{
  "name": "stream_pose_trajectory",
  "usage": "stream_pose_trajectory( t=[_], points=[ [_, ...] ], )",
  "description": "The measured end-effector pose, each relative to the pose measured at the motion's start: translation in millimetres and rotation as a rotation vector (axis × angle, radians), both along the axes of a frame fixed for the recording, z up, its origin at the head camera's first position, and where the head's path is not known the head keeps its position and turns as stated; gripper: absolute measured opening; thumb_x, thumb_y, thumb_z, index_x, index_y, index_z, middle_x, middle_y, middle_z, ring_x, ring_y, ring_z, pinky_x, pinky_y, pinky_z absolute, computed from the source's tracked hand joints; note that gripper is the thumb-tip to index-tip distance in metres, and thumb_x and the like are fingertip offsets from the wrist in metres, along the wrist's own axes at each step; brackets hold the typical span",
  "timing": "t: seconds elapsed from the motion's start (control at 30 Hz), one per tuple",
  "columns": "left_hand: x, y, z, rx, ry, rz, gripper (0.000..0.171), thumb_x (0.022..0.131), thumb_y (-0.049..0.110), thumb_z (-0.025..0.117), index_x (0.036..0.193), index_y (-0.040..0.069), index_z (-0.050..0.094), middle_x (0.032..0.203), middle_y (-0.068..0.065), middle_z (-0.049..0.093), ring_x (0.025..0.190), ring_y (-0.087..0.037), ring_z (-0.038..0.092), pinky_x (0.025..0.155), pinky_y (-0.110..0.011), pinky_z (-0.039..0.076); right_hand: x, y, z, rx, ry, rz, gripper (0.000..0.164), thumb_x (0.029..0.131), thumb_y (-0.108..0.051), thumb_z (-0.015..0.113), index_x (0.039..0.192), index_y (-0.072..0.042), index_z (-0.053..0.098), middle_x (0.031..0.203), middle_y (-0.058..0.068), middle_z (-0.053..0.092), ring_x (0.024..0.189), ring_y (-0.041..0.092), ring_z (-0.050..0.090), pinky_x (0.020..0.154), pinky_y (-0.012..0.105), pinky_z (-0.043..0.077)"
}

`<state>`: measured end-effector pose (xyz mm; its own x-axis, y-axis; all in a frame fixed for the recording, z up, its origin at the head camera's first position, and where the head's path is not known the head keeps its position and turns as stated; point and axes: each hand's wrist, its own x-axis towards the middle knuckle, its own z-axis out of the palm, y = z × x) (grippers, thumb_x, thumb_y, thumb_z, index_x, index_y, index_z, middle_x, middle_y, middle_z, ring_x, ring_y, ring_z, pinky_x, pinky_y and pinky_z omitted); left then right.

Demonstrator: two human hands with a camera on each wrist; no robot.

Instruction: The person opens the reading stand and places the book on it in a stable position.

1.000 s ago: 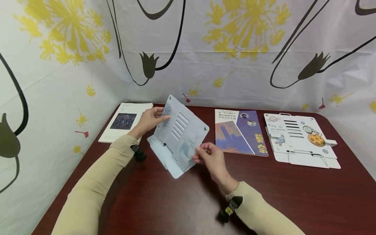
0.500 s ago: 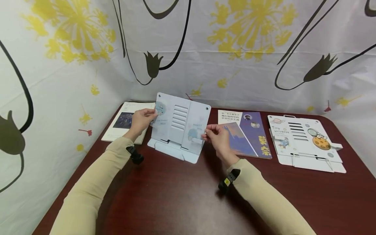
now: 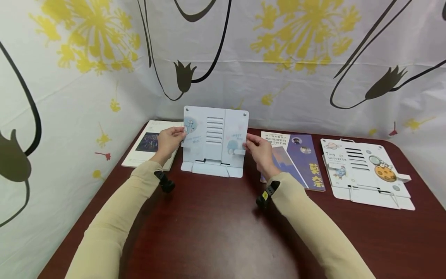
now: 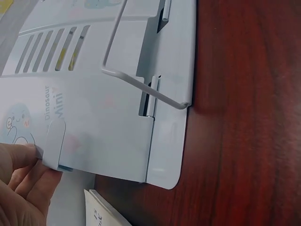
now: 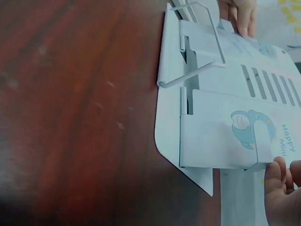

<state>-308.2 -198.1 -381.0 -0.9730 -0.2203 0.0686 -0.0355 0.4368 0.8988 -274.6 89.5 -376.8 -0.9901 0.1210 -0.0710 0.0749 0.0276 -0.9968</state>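
A pale blue-white metal book stand [image 3: 199, 152] with slots and cartoon dinosaur prints stands raised on its flat base at the back of the table. At its left side edge, my left hand [image 3: 168, 142] pinches the panel between thumb and fingers. My right hand [image 3: 260, 152] pinches the opposite edge, beside a folded side clip [image 5: 263, 143]. A bent wire page holder [image 4: 136, 84] lies across the stand's lower front in the left wrist view. The back of the stand is hidden in the head view.
A white book [image 3: 137, 161] with a dark picture lies behind my left hand. Right of the stand lies a purple book [image 3: 301, 155], partly covered by my right hand. A second white stand [image 3: 355, 170] lies folded flat farther right. Patterned cloth [image 3: 223, 54] hangs behind the dark red table [image 3: 209, 224].
The stand has turned from a slanted position to face me squarely and moved back a little, its base now on the table. Both hands have kept hold of its side edges.
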Motion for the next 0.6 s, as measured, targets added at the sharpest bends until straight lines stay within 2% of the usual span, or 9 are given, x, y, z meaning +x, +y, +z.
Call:
stream_pose_trajectory(
  t=[0.2,0.4,0.6],
  points=[
    [-9.4,0.9,0.3,0.014,0.001,0.034,0.029,0.094,0.014,0.064,0.12,0.002,0.068,0.12,-0.016,0.07,0.109,-0.026,0.069,0.074,-0.022,0.055,-17.4,-2.0,1.5,0.048,0.006,0.019,0.04,0.098,-0.001,0.052,0.138,0.0,0.054,0.137,0.021,0.058,0.114,0.024,0.06,0.107,0.042,0.047],
    [-22.3,3.0,-1.3,0.04,0.029,0.053,0.029,0.093,0.011,0.065,0.12,0.001,0.068,0.119,-0.017,0.07,0.112,-0.027,0.068,0.091,-0.037,0.056,-27.6,-2.6,1.8,0.058,0.01,0.019,0.041,0.097,0.0,0.053,0.139,0.0,0.053,0.138,0.02,0.057,0.122,0.024,0.056,0.108,0.038,0.046],
    [-31.6,6.5,-3.0,0.074,0.063,0.047,0.029,0.091,0.008,0.066,0.119,-0.002,0.068,0.119,-0.019,0.069,0.114,-0.028,0.067,0.096,-0.039,0.054,-31.6,-1.7,1.7,0.04,0.007,0.006,0.042,0.097,0.001,0.053,0.139,0.0,0.053,0.138,0.02,0.057,0.121,0.023,0.055,0.107,0.037,0.046]
  ],
)
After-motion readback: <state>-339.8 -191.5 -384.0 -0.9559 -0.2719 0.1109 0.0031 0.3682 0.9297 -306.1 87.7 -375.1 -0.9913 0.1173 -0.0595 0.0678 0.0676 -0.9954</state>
